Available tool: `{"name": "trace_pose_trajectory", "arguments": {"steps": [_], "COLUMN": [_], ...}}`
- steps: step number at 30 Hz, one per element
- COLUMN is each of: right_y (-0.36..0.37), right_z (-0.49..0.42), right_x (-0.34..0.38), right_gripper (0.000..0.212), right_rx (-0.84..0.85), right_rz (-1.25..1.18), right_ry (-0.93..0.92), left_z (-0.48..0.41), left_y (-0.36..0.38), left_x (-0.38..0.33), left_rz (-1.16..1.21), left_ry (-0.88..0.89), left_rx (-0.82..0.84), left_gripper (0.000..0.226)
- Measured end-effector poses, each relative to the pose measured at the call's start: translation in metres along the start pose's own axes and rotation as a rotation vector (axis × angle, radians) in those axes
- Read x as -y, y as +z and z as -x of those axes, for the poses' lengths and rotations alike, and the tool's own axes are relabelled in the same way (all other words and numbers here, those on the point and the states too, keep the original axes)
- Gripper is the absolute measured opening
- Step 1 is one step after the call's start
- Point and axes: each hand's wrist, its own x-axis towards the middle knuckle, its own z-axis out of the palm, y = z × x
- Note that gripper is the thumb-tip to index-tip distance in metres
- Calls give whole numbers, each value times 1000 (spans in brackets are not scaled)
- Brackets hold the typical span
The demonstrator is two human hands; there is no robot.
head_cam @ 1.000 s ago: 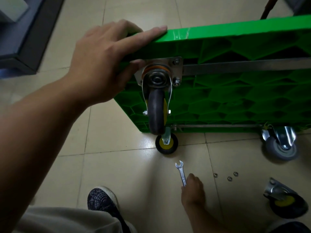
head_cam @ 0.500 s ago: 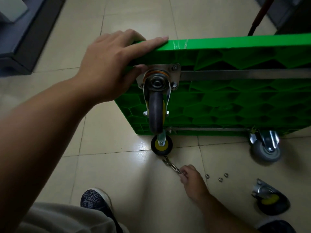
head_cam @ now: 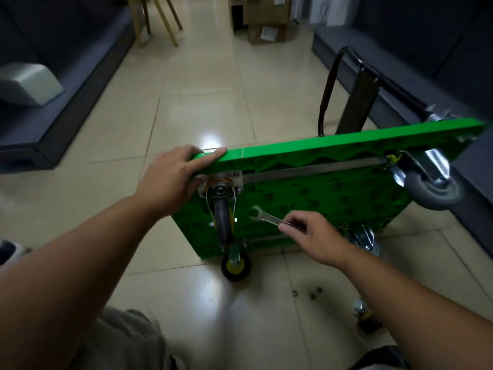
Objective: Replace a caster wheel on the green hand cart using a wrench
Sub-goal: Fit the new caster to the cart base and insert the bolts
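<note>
The green hand cart (head_cam: 333, 193) stands on its long edge on the tiled floor (head_cam: 202, 84), with its ribbed underside facing the camera, and spreads from the middle of the view toward 3 o'clock. The left hand (head_cam: 170, 180) grips the cart's upper corner at 10 o'clock, fingers laid over the top edge and thumb on the underside. A dark caster wheel (head_cam: 222, 222) hangs just below that corner. The right hand (head_cam: 312, 233) pinches the handle of a silver wrench (head_cam: 262, 215), whose open head points to 10 o'clock, near the dark caster wheel's 3 o'clock side. A yellow-hubbed caster (head_cam: 236, 265) rests on the floor at the dark one's 6 o'clock. A grey caster (head_cam: 432, 190) sits at the cart's 2 o'clock corner. Small nuts (head_cam: 311, 296) lie on the floor at 5 o'clock of the yellow-hubbed caster, with a blurred loose caster (head_cam: 365, 316) at their 4 o'clock.
</note>
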Motion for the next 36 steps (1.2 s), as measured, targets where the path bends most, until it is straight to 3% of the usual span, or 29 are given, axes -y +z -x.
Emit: {"name": "trace_pose_trajectory", "arguments": {"steps": [5, 8, 16, 25, 29, 33, 34, 36], "right_y": [26, 51, 99, 133, 149, 167, 168, 162], "right_z": [-5, -19, -56, -77, -85, -95, -96, -95], "right_x": [7, 5, -4, -2, 10, 31, 32, 24], "right_gripper": [12, 15, 21, 24, 26, 23, 25, 24], "right_rx": [-49, -157, -324, -459, -451, -447, -459, -495], "right_rz": [-329, -346, -265, -412, -600, -1063, -1100, -947], "right_ry": [68, 107, -83, -21, 81, 263, 282, 205], "left_z": [2, -2, -15, -15, -13, -14, -13, -14], "left_y": [3, 1, 5, 10, 9, 8, 8, 8], "left_x": [-7, 0, 11, 12, 8, 8, 7, 7], "left_rz": [23, 13, 7, -43, -40, -34, -35, -34], "left_ry": [-61, -37, 48, 57, 46, 28, 28, 33], "left_rx": [8, 48, 50, -21, -16, -10, -7, -7], "left_gripper": [69, 72, 63, 59, 59, 58, 58, 58]}}
